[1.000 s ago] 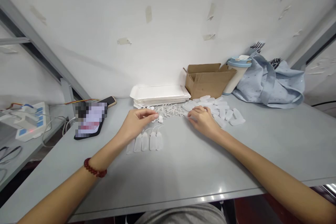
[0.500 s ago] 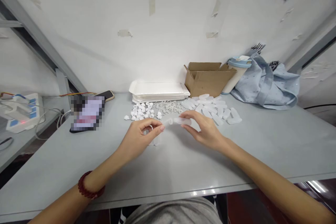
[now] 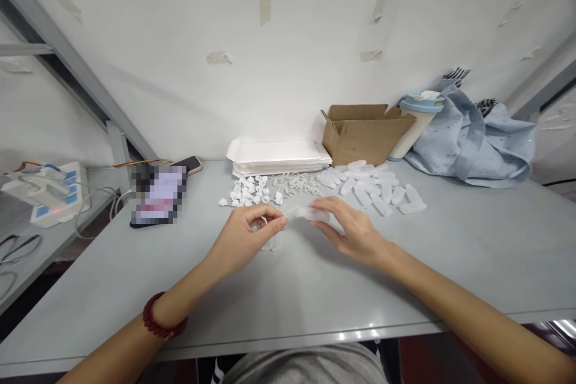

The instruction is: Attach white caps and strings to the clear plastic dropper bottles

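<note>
My left hand is closed in a pinch on the end of a thin whitish strap. The strap's other end meets the neck of a small translucent bottle, though I cannot tell if it goes around it. My right hand grips this bottle between thumb and fingers, its neck pointing left. Partly hidden behind my left hand, a few translucent pieces lie on the table. Just beyond my hands are white caps, a heap of thin loops and several more translucent bottles.
A stack of flat white boxes and an open cardboard box stand along the wall. To the right are a tumbler and a blue cloth bag. Phones and a power strip are at left.
The strap's curled end was beside the bottle's neck with a slight gap; now it touches the neck and the strap looks straighter. The whole view has shifted slightly left.
</note>
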{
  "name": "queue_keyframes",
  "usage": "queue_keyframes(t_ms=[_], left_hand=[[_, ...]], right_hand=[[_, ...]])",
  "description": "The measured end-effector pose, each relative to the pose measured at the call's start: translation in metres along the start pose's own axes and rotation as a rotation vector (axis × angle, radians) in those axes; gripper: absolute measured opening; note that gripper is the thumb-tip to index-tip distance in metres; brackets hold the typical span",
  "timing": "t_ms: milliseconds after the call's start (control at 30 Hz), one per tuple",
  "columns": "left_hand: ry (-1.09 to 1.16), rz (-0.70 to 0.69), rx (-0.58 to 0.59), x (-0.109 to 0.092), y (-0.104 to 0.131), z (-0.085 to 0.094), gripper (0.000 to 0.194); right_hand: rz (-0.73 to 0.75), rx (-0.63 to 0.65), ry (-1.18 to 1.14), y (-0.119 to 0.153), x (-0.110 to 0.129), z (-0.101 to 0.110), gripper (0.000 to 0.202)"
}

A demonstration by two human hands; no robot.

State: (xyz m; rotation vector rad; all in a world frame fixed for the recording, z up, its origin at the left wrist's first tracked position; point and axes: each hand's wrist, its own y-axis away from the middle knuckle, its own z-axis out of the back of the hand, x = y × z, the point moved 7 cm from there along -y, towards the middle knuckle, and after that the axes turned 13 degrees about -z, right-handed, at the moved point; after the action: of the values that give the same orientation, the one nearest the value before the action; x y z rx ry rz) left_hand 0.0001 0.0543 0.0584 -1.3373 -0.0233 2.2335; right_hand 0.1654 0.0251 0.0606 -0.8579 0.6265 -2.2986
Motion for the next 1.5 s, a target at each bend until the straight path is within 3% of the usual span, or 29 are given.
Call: queue_keyframes(t_ms=[233,500,633,900,1133,1233,1367,1500], left_hand=[[0.095,0.037,0.058,0.004,0.002,-0.008,0.022],[0.049,0.015,0.143,0.002,0.004,-0.015,0.023],[0.038,-0.013,0.122,-0.003,0.003,-0.015,0.029],[-0.048,-0.124,0.092,-0.012,0.006,-0.018,0.023],[-0.156,-0.293,0.012,-0.023,0.005,-0.019,0.015],[-0.208,-0.372,-0.016,-0.025,0.007,-0.019,0.012],[-0.225,-0.464,-0.075,-0.031,0.009,-0.014,0.009],[-0.262,-0.613,-0.2,-0.046,0.013,-0.003,0.011]], right_hand=[[0.019,0.02,-0.033,0.001,0.005,-0.002,0.034],[0.092,0.031,0.016,0.004,0.014,-0.006,0.037],[0.083,0.044,0.002,0.006,0.015,-0.008,0.035],[0.077,0.084,-0.079,0.007,0.019,-0.011,0.038],[0.008,0.118,-0.217,0.008,0.017,-0.013,0.035],[-0.146,0.178,-0.377,0.005,0.012,-0.015,0.028],[-0.604,0.364,-0.934,0.005,-0.005,-0.028,0.02],[-0.846,0.456,-1.376,0.008,-0.012,-0.039,0.021]])
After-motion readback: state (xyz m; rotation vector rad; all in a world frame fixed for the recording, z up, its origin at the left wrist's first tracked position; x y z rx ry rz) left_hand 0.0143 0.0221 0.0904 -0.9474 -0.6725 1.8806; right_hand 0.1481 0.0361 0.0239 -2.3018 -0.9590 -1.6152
